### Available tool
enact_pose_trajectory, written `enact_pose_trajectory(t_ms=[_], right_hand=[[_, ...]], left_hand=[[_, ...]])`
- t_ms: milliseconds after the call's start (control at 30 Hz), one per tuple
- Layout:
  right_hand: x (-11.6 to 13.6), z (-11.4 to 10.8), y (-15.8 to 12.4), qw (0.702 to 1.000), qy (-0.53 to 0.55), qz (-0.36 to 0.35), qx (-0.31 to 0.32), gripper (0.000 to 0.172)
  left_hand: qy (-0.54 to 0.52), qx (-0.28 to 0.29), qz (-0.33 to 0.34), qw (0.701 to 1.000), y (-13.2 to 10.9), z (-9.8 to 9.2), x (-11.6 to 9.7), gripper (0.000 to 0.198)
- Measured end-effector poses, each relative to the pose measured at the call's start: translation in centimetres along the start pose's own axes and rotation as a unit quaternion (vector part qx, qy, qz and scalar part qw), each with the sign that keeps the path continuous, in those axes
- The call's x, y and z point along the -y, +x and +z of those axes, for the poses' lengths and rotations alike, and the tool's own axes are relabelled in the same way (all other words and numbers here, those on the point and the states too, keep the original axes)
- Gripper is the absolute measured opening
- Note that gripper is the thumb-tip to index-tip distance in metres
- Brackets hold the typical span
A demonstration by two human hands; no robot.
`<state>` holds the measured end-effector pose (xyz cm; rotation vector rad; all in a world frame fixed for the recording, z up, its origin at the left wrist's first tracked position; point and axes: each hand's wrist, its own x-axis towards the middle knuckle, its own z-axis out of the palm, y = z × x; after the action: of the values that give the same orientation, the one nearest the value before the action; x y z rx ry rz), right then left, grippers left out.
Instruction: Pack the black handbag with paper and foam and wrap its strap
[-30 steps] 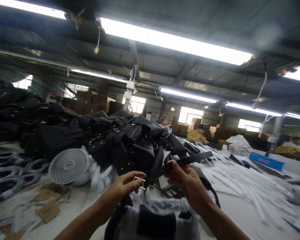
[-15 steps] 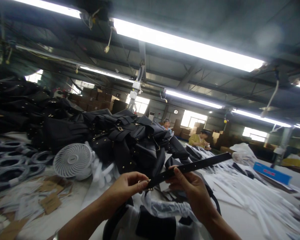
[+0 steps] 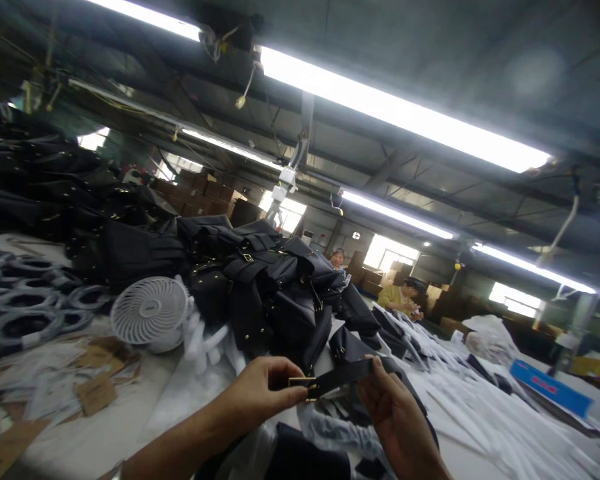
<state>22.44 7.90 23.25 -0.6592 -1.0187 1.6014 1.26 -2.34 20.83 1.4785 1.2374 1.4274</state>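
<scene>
Between my two hands runs a black strap (image 3: 341, 377) with a gold buckle (image 3: 303, 387) at its left end. My left hand (image 3: 273, 387) pinches the buckle end between thumb and fingers. Farther along the strap, my right hand (image 3: 387, 403) grips it, thumb on top; the strap's far part bends down behind this hand. Below them lies a black bag (image 3: 307, 453), partly cut off by the lower frame edge, with a plastic-wrapped handle (image 3: 337, 430) on it.
A heap of black bags (image 3: 275, 293) rises ahead. At left are a white fan (image 3: 150, 312), plastic-wrapped coils (image 3: 25, 327) and tags (image 3: 97, 393). White strips (image 3: 495, 407) and a blue box (image 3: 550, 387) lie right. Two people (image 3: 403, 300) sit farther back.
The strap's free end, which stuck out to the upper right past my right hand, now bends down behind it. Both hands sit slightly lower in view, and the camera view has shifted.
</scene>
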Motion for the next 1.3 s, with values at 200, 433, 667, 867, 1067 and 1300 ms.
enact_pose_trajectory(t_ms=[200,433,667,867,1067,1300], right_hand=[[0.2,1.8,-1.2,0.995,-0.081,-0.026,0.048,0.044],[0.5,4.1,-2.8,0.981,-0.151,-0.011,0.120,0.049],[-0.3,3.6,-2.7,0.963,-0.226,-0.025,0.143,0.055],[0.2,3.7,-2.7,0.968,-0.212,-0.037,0.129,0.056],[0.3,4.0,-3.0,0.953,-0.256,-0.068,0.146,0.053],[0.3,4.5,-2.7,0.912,-0.354,-0.121,0.166,0.051]], left_hand=[[-0.006,-0.026,0.001,1.000,0.1,0.3,0.1,0.035],[-0.016,-0.033,0.006,0.999,0.5,0.4,0.5,0.040],[-0.023,-0.038,0.014,0.999,0.7,0.1,1.0,0.041],[-0.034,-0.037,0.001,0.999,0.9,0.3,1.2,0.038],[-0.041,-0.035,-0.005,0.999,0.7,0.2,1.1,0.040],[-0.054,-0.043,-0.029,0.997,0.8,0.1,0.8,0.037]])
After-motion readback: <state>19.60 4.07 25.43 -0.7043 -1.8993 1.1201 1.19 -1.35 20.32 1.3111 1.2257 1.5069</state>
